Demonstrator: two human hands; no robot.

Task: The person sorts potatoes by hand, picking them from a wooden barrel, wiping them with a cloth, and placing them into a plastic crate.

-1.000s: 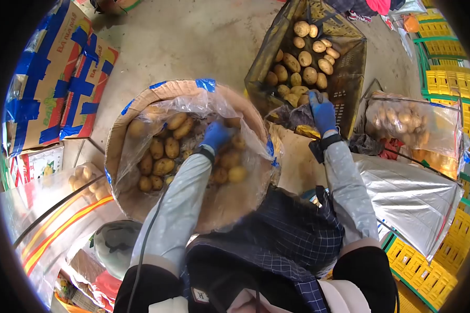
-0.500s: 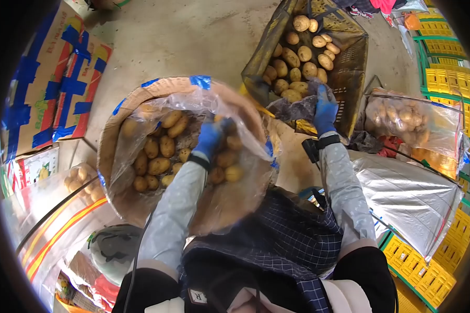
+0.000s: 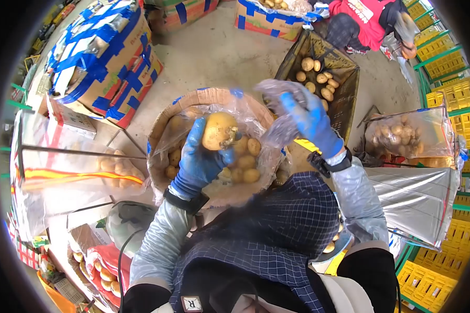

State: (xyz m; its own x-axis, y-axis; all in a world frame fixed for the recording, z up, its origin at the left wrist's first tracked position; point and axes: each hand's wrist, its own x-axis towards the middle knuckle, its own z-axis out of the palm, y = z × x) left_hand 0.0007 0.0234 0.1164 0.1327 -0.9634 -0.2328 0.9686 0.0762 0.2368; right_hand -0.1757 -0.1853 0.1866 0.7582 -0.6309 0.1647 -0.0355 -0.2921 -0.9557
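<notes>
Overhead, potato (image 3: 219, 130) (gloved left hand (image 3: 197, 163))

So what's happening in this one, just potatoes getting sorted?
A person in blue gloves stands over a round cardboard tub lined with clear plastic and part full of yellow potatoes. The left hand holds up one large yellow potato. The right hand grips a crumpled clear plastic bag. A dark crate of potatoes sits behind.

Tan potato (image 3: 220, 130), perhaps scarred, held aloft.

Taped cardboard boxes (image 3: 107, 62), yellow crates (image 3: 444, 62)
</notes>
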